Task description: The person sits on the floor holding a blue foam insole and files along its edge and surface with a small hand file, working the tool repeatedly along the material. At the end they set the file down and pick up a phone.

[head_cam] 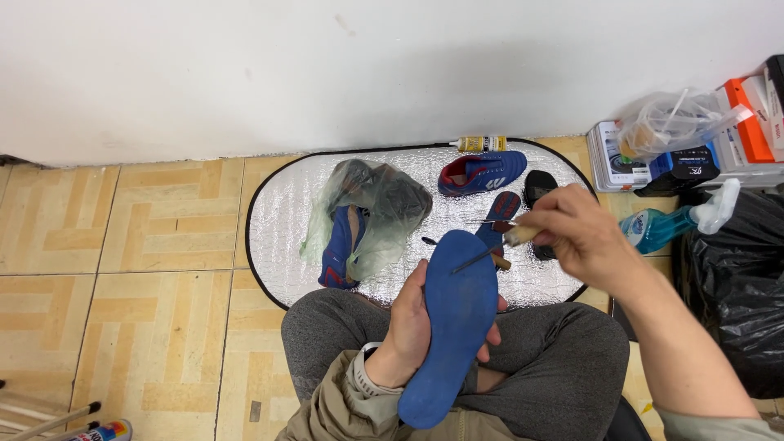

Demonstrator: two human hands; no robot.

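My left hand [411, 325] grips a blue shoe insole [454, 322] from behind, holding it upright over my crossed legs. My right hand [572, 233] holds a small tool [490, 251] with a pale handle and thin metal tip; the tip touches the insole's upper part. Beyond them, on a silver reflective mat [278, 220], lie a blue shoe with red lining [482, 172], another blue shoe [341, 245] partly inside a clear plastic bag [376, 208], a dark insole [504, 212] and a black insole [539, 186].
A small yellow glue bottle [480, 144] lies at the mat's far edge near the white wall. At right are stacked boxes [747, 131], a clear bag [670, 122], a teal spray bottle [653, 229] and a black plastic bag [735, 286]. Sticks and a can [102, 430] lie bottom left.
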